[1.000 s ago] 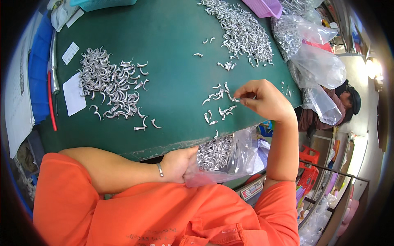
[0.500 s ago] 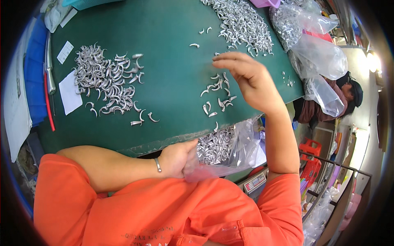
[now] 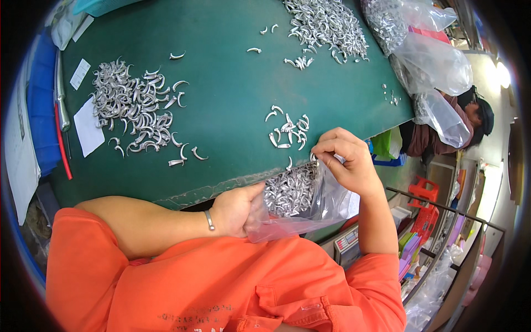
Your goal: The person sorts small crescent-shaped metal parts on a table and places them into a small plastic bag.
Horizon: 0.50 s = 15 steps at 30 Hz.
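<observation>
The left hand [image 3: 231, 212] grasps the edge of a clear bag [image 3: 276, 229] full of silvery hooks [image 3: 289, 193], just below the near edge of the green surface [image 3: 221, 105]. The right hand [image 3: 348, 161] pinches a hook [image 3: 313, 157] near the bag's mouth. A small cluster [image 3: 287, 127] lies just beyond; larger piles sit at left, beside a paper [image 3: 87, 128], and far right.

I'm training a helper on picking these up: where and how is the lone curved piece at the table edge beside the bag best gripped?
Probably pinch the curved piece across its middle, from above and the right: it is slim, lies one end toward the bag, and sits apart from the cluster beyond.
</observation>
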Each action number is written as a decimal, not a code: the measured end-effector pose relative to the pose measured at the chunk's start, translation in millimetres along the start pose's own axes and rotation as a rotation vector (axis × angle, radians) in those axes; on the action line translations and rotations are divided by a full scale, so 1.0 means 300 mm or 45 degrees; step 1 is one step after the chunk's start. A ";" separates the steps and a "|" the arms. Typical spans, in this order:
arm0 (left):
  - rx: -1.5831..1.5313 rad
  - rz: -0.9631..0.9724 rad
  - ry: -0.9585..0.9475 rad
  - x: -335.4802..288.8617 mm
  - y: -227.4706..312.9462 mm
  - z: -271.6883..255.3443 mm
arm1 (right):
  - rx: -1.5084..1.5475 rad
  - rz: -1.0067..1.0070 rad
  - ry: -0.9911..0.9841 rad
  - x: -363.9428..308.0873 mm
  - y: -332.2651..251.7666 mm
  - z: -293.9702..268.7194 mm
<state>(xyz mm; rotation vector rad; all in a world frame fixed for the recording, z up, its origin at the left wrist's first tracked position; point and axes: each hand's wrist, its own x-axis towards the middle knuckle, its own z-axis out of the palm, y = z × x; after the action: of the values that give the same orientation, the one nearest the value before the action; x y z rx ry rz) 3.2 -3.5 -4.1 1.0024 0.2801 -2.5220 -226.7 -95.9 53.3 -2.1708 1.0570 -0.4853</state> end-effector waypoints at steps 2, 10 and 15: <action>-0.010 0.014 -0.004 -0.001 -0.003 0.004 | -0.016 -0.031 0.090 0.030 -0.009 0.000; -0.106 -0.010 -0.379 0.018 -0.014 -0.067 | -0.218 -0.148 0.234 0.175 -0.008 0.046; -0.041 -0.001 -0.185 -0.012 0.000 -0.019 | -0.410 -0.279 0.241 0.141 0.026 0.011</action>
<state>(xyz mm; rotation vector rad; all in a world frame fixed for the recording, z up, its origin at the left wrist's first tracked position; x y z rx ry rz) 9.1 -0.5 -5.8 0.8024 0.2773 -2.5670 -203.5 -131.8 47.1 -2.5844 1.0605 -0.6696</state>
